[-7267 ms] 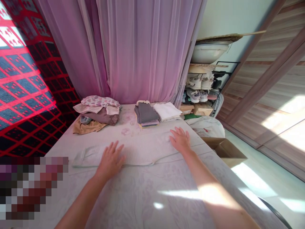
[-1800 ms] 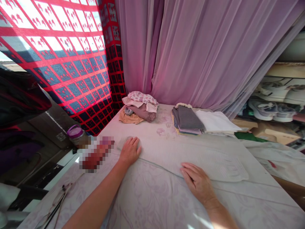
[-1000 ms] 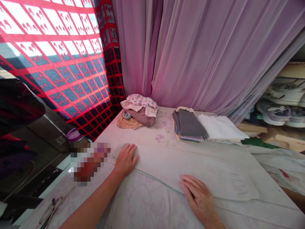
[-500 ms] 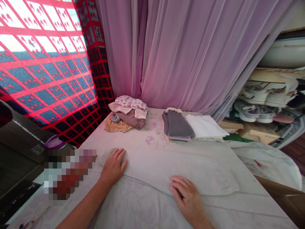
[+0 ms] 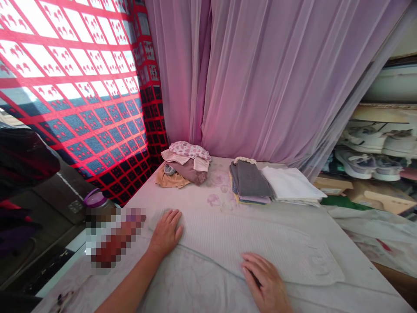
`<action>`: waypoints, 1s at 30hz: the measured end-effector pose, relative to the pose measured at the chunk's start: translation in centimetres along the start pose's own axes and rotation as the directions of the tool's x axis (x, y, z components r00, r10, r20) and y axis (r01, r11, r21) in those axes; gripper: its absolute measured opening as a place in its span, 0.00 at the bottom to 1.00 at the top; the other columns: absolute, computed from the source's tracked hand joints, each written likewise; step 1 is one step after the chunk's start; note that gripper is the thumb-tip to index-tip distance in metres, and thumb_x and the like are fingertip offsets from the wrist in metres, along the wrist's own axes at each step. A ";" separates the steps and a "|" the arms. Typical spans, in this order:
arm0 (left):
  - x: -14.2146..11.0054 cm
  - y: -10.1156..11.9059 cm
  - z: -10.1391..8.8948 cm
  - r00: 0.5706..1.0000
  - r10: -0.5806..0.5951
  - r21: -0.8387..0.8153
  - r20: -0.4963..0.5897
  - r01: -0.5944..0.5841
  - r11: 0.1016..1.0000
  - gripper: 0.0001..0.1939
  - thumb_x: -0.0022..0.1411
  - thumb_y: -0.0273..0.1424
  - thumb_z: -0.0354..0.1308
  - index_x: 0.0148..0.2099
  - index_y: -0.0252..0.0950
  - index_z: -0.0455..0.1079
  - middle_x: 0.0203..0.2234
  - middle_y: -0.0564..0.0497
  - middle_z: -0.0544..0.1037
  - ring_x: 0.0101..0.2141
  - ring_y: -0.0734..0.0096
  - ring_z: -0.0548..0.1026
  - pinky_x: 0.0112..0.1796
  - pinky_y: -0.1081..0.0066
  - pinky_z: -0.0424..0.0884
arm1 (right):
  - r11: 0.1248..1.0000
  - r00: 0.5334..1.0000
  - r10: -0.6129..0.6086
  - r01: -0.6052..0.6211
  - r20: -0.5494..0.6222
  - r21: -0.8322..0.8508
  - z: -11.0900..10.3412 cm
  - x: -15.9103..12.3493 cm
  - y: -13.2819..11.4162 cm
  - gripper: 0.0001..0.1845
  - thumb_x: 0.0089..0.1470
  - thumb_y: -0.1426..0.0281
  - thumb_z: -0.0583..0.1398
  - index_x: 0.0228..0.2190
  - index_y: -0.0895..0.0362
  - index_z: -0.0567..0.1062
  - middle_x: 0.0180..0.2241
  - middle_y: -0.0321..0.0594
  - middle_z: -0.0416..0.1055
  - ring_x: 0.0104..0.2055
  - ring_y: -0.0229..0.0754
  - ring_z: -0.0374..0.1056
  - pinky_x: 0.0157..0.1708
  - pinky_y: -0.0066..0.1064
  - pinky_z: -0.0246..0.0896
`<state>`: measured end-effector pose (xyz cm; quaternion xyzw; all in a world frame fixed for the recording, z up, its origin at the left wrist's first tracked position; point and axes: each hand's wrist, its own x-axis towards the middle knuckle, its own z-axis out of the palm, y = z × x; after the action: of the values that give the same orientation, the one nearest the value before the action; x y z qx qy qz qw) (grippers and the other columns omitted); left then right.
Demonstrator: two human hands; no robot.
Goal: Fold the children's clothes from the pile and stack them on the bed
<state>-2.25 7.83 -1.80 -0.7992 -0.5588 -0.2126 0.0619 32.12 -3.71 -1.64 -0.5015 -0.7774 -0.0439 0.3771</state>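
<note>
1. Two bare hands lie open on the cloth. The left hand (image 5: pixel 166 234) rests flat, fingers spread, on the cloth's near left part. The right hand (image 5: pixel 265 278) rests palm down, fingers lightly curled, at its near edge. Neither grips anything.
2. The ribbed pale knit cloth (image 5: pixel 241 245) lies flat and spread on the bed, directly under both hands, with a wavy, ruffled end at the right.
3. The bed's pale sheet (image 5: pixel 192 284) carries a faint tone-on-tone swirling pattern and some pinkish marks.
4. At the bed's far edge sits a loose clothing pile (image 5: pixel 184 167) of mixed fabrics, one with a pink print. Just to its right are a folded grey stack (image 5: pixel 250 182) and, touching that, a folded white stack (image 5: pixel 289 184).
5. Sheer mauve curtains (image 5: pixel 260 78) hang behind the bed, beside a red-and-blue gridded window panel (image 5: pixel 81 95). A shoe rack (image 5: pixel 368 152) stands at right.
6. A purple-lidded bottle (image 5: pixel 94 200) stands at left, below the window panel; a pixelated patch (image 5: pixel 114 237) blocks the view beneath it. No writing is legible.
</note>
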 end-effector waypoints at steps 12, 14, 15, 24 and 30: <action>-0.1 -1.0 0.5 0.998 0.046 0.004 -0.031 -0.046 0.999 0.23 0.66 0.40 0.46 0.58 0.36 0.68 0.56 0.43 0.73 0.58 0.54 0.67 0.57 0.54 0.65 | 0.996 0.995 0.090 -0.091 0.041 0.023 -0.2 0.6 -0.9 0.12 0.60 0.69 0.55 0.27 0.52 0.74 0.38 0.40 0.78 0.43 0.44 0.73 0.44 0.37 0.68; 0.1 -1.0 0.5 0.998 0.052 0.009 -0.028 -0.052 0.999 0.23 0.66 0.40 0.46 0.57 0.35 0.68 0.55 0.43 0.74 0.57 0.54 0.68 0.57 0.54 0.66 | 0.990 0.990 0.133 -0.135 0.054 0.037 0.0 0.7 -1.0 0.13 0.59 0.69 0.55 0.24 0.53 0.73 0.36 0.41 0.78 0.43 0.44 0.73 0.44 0.37 0.67; 0.2 -1.1 0.5 0.998 0.055 0.014 -0.026 -0.055 0.998 0.23 0.66 0.40 0.46 0.57 0.35 0.69 0.55 0.42 0.74 0.57 0.53 0.68 0.57 0.54 0.66 | 0.987 0.986 0.155 -0.157 0.061 0.043 0.0 0.8 -1.1 0.14 0.59 0.70 0.55 0.23 0.53 0.72 0.36 0.41 0.78 0.43 0.44 0.72 0.44 0.37 0.66; 1.4 -1.6 0.4 0.994 0.103 0.037 0.022 -0.103 0.994 0.25 0.65 0.40 0.45 0.55 0.29 0.69 0.54 0.37 0.74 0.56 0.50 0.69 0.57 0.52 0.63 | 0.979 0.973 0.204 -0.205 0.112 -0.001 0.1 1.8 -1.8 0.12 0.56 0.73 0.57 0.22 0.54 0.72 0.35 0.39 0.77 0.41 0.40 0.70 0.44 0.34 0.60; 1.8 -1.5 0.4 0.994 0.101 0.040 0.030 -0.103 0.994 0.26 0.64 0.40 0.43 0.55 0.31 0.68 0.54 0.38 0.74 0.56 0.51 0.68 0.58 0.53 0.63 | 0.972 0.964 0.213 -0.191 0.161 -0.139 -0.1 2.3 -2.3 0.09 0.55 0.72 0.59 0.24 0.55 0.74 0.35 0.38 0.77 0.40 0.40 0.69 0.43 0.33 0.59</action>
<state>-2.95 10.12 -1.65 -0.8281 -0.5224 -0.1865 0.0817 29.84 -3.15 0.65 -0.6023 -0.7481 -0.0083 0.2784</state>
